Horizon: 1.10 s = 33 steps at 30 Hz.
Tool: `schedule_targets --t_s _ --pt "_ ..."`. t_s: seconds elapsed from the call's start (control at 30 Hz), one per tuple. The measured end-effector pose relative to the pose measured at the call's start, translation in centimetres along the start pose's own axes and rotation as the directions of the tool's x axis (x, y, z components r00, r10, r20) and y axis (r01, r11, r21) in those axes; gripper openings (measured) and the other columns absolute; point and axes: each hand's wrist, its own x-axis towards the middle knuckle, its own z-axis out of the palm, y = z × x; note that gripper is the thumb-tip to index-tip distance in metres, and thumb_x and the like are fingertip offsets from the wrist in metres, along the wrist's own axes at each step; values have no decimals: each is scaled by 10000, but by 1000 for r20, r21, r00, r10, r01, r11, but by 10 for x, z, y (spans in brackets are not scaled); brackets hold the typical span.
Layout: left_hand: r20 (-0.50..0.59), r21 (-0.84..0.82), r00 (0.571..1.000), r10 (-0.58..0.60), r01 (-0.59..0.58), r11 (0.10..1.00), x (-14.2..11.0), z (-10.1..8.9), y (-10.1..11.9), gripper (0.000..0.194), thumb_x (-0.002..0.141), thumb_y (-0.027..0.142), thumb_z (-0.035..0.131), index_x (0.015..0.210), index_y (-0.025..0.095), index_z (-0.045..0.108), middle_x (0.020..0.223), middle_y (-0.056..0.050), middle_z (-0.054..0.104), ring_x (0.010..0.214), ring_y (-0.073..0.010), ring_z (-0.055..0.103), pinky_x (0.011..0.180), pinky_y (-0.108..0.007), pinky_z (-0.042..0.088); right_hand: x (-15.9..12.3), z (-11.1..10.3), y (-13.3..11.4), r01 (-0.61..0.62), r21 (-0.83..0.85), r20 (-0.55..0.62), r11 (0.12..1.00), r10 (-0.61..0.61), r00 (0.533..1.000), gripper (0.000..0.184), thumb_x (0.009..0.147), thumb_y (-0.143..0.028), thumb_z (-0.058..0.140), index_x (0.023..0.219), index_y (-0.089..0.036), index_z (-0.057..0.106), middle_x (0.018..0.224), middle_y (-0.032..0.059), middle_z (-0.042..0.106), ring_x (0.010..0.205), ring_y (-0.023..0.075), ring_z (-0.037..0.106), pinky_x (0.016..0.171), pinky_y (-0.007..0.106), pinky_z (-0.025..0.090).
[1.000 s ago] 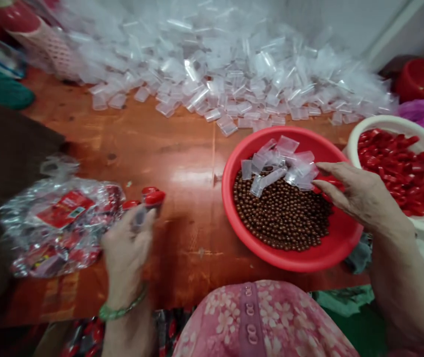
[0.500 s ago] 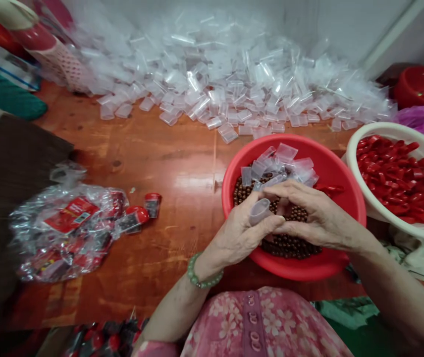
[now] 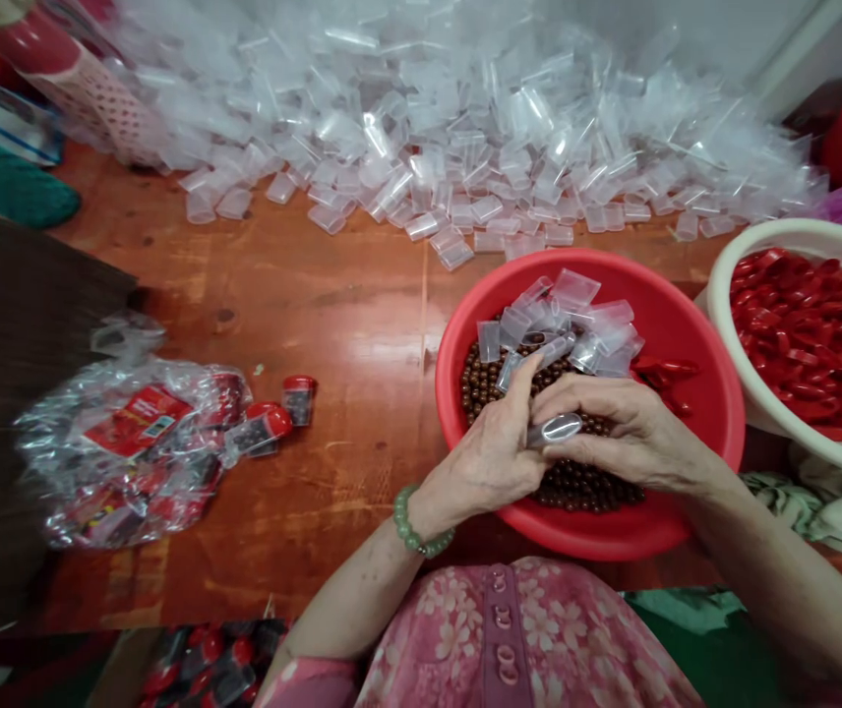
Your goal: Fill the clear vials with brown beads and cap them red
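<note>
Over the red basin (image 3: 708, 393), both my hands come together around a small clear plastic case (image 3: 555, 430). My left hand (image 3: 487, 457), with a green bead bracelet on its wrist, closes on the case's left end. From the other side, my right hand (image 3: 628, 428) pinches it between thumb and fingers. The case lies on its side, its oval end facing up toward me; what is inside I cannot make out. Under my hands the basin holds brown beads (image 3: 587, 487), clear cases (image 3: 575, 290) and a few red caps (image 3: 664, 370).
A cream basin of red caps (image 3: 811, 334) stands to the right. Many clear cases (image 3: 421, 138) are heaped along the back of the wooden table (image 3: 347, 334). At left lies a clear bag (image 3: 59, 442) with red-capped packs, beside loose filled cases (image 3: 298, 398).
The case has turned from standing with its open mouth upward to lying tilted to the right between my hands. My right fingers have closed on it. The view has shifted slightly.
</note>
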Motion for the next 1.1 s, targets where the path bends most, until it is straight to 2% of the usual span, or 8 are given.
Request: schedule_targets --t_s 0.17,0.4,0.5,0.63,0.73,0.9,1.0,1.1 --pt "-235 126 967 102 -74 989 -15 2 -5 800 867 134 629 1566 174 241 1446 -199 548 1297 -284 603 1064 -460 559 -13 -6 7 -134 -317 -58 939 122 991 133 933 -236 647 1060 -201 666 904 29 757 757 146 705 692 242 522" --pt "-549 176 811 203 -125 976 -18 -13 -19 357 976 145 539 1332 166 561 1269 -132 670 1112 -188 711 924 -324 640 -16 -3 49 -308 -426 108 851 386 916 176 972 -227 528 1086 -197 659 1040 65 739 943 214 714 857 341 548" --pt "-514 263 817 261 -140 955 -15 -18 -19 311 986 147 518 1288 149 593 1254 -131 677 1055 -178 727 869 -309 658 -20 -3 64 -298 -590 161 750 471 867 224 992 -273 496 1102 -182 668 1053 104 703 939 251 705 848 387 551" --pt "-473 340 828 302 -145 929 -16 -21 -15 266 981 152 530 1225 136 633 1228 -122 696 1041 -177 727 916 -331 651 -30 -6 68 -152 -738 176 657 404 898 358 1007 -338 484 1297 -169 609 1199 157 626 856 227 691 747 357 549" --pt "-456 339 841 291 -138 931 -17 -23 -13 250 990 156 514 1202 137 645 1199 -112 713 1016 -168 731 922 -329 649 -35 -6 62 -1 -810 263 586 365 893 455 974 -203 485 1427 -163 511 1280 170 597 810 202 681 677 326 524" --pt "-433 367 849 302 -140 920 -16 -25 -13 227 985 163 526 1173 144 652 1162 -91 732 1032 -165 727 935 -328 640 -31 -1 53 248 -884 398 396 360 844 377 887 -42 465 1206 -122 649 1147 174 660 868 259 649 718 374 481" --pt "-420 387 853 309 -140 911 -15 -26 -12 218 986 163 520 1155 140 656 1142 -88 740 1063 -170 720 953 -332 627 -22 3 52 293 -851 470 436 384 795 281 868 -22 484 1031 -128 687 1013 145 670 844 260 633 701 366 460" --pt "-417 404 854 311 -132 905 -13 -26 -11 213 991 171 508 1140 138 658 1135 -85 743 1086 -178 713 970 -347 614 -12 9 53 242 -783 520 573 389 761 266 857 -7 491 1015 -119 672 975 125 662 818 226 640 709 333 470"
